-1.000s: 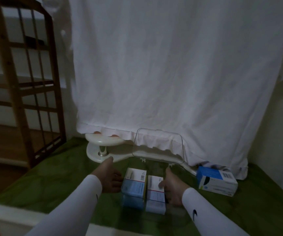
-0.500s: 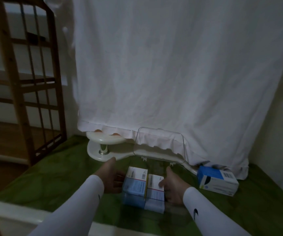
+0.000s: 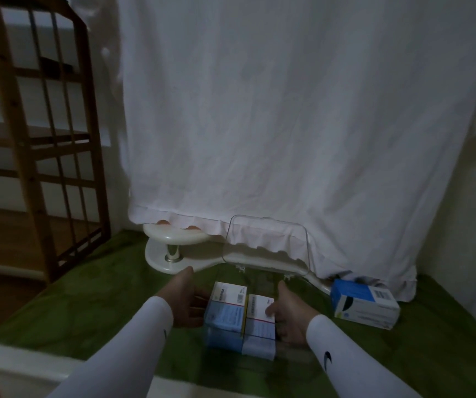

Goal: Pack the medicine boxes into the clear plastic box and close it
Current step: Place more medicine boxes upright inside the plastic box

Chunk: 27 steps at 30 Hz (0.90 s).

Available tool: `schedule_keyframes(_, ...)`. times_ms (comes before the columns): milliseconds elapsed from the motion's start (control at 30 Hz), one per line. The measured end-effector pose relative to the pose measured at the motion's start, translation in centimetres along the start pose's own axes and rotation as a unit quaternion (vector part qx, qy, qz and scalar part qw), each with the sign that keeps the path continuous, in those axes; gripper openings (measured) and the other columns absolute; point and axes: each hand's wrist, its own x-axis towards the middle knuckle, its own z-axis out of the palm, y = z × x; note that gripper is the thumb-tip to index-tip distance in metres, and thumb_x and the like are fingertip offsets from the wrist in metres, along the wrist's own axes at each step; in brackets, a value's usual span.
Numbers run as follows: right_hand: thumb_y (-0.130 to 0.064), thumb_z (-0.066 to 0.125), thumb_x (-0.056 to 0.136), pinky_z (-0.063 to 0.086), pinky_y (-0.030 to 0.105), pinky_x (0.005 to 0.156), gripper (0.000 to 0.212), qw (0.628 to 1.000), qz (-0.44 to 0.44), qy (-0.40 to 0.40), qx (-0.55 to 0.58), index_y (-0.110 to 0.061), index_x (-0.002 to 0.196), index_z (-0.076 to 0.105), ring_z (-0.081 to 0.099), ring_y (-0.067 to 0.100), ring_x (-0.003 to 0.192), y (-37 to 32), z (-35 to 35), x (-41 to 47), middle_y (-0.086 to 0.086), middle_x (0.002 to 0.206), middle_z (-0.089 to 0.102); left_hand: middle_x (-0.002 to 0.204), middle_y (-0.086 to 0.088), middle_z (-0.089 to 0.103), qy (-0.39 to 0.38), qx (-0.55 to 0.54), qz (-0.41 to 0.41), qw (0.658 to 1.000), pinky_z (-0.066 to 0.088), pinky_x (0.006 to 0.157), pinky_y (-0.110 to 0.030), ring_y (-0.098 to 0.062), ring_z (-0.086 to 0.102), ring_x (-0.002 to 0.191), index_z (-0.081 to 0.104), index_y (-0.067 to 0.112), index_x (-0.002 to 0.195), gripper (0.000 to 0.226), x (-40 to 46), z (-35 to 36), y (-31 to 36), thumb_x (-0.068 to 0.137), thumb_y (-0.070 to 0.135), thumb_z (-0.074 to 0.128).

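Dim room: a green cloth (image 3: 93, 308) covers the work surface, and a white sheet (image 3: 288, 116) hangs behind it. A wooden rack (image 3: 39, 133) stands at the left.

The clear box (image 3: 262, 334) sits on the cloth near the front edge, its lid (image 3: 265, 242) raised upright at the back. Two medicine boxes stand inside it, side by side and touching: a blue box (image 3: 225, 311) on the left and a white box (image 3: 259, 320) on the right. Both rise above the box's rim.

The left hand (image 3: 183, 300) lies against the left side of the clear box, beside the blue box, fingers loosely extended. Whether they press the wall cannot be told. The right hand (image 3: 287, 314) is at the right side, thumb on the white box's top corner; its fingers are hidden, so its grip cannot be told. The hands are apart, with both packed boxes between them.

A third box (image 3: 364, 304), blue and white, lies on the cloth well to the right, outside the clear box. A white stand (image 3: 173, 248) sits at the back, partly under the sheet.
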Motion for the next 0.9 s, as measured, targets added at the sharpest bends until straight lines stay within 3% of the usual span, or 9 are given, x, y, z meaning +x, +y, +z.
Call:
schedule_keyframes(100,-0.040,0.040,0.099,0.047,0.056,0.096,0.023,1.000,-0.004,0.006,0.001,-0.017,0.096,0.045,0.060,0.039,0.102,0.0,0.0,-0.6,0.021,0.111,0.063,0.111,-0.025,0.061,0.000,0.005,0.002,1.000,0.049,0.067,-0.044,-0.039,0.058,0.099,0.053,-0.007,0.123,0.076,-0.2,0.1,0.2,0.095,0.059,0.027)
schedule_keyframes(233,-0.063,0.030,0.094,0.045,0.050,0.098,0.065,1.000,-0.006,-0.009,0.018,-0.006,0.112,0.055,0.060,0.036,0.100,0.0,-0.2,-1.2,0.020,0.109,0.065,0.112,-0.026,0.059,0.000,0.005,0.013,1.000,0.049,0.068,-0.045,-0.038,0.057,0.099,0.049,-0.007,0.127,0.076,-0.5,0.3,0.9,0.096,0.059,0.028)
schedule_keyframes(367,-0.068,0.030,0.091,0.046,0.044,0.085,0.078,0.999,-0.020,-0.025,0.040,-0.003,0.130,0.049,0.058,0.032,0.096,-0.3,-0.6,-2.5,0.019,0.109,0.061,0.119,-0.025,0.056,0.011,-0.002,0.037,0.999,0.045,0.087,-0.048,-0.039,0.053,0.107,0.048,-0.006,0.129,0.072,-0.6,0.5,1.8,0.095,0.056,0.034)
schedule_keyframes(467,-0.065,0.028,0.094,0.044,0.042,0.088,0.079,0.998,-0.045,-0.022,0.039,0.002,0.131,0.048,0.058,0.032,0.099,-0.9,-0.8,-3.5,0.020,0.111,0.061,0.118,-0.024,0.056,0.020,-0.003,0.064,0.998,0.044,0.093,-0.048,-0.039,0.053,0.108,0.049,-0.005,0.126,0.065,-0.9,0.6,2.2,0.096,0.052,0.038)
schedule_keyframes(633,-0.062,0.025,0.096,0.037,0.043,0.105,0.078,0.995,-0.092,0.011,0.036,0.000,0.139,0.043,0.045,0.037,0.129,-1.6,-1.8,-4.2,0.023,0.140,0.047,0.111,-0.023,0.060,0.037,-0.013,0.117,0.992,0.047,0.094,-0.049,-0.039,0.057,0.103,0.055,-0.002,0.116,0.058,-1.1,1.4,2.8,0.094,0.051,0.043)
schedule_keyframes(900,-0.065,0.028,0.094,0.039,0.049,0.104,0.077,0.983,-0.142,0.019,0.115,-0.004,0.137,0.046,0.046,0.041,0.127,-2.6,-3.4,-5.2,0.023,0.142,0.044,0.113,-0.022,0.060,0.009,-0.038,0.144,0.989,0.048,0.090,-0.047,-0.039,0.057,0.105,0.054,-0.001,0.116,0.058,-1.7,3.2,3.5,0.095,0.052,0.043)
